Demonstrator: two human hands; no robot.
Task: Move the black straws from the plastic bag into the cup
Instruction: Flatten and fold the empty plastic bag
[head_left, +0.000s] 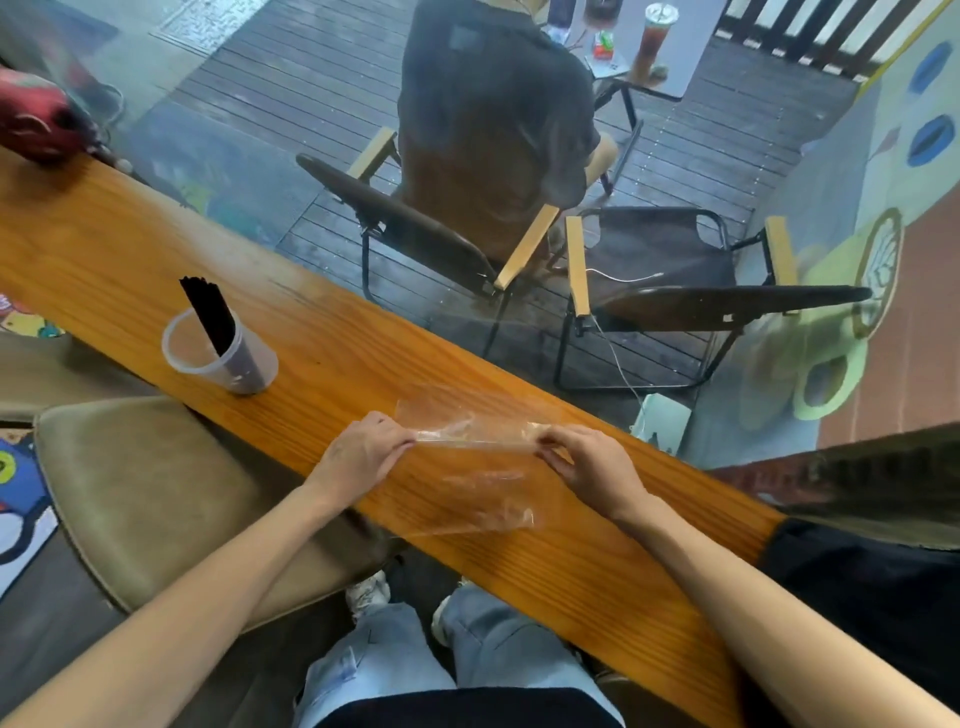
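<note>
Head view: both hands, left (358, 457) and right (592, 465), pinch the seemingly empty plastic bag (478, 467) over the wooden bench (322, 353), black straws (210, 317) standing in the cup (221, 353) nearby, suggesting only setting the bag aside remains.

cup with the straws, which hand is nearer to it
Left. The left hand pinches the bag end nearer the cup; the right hand pinches the far end.
</note>
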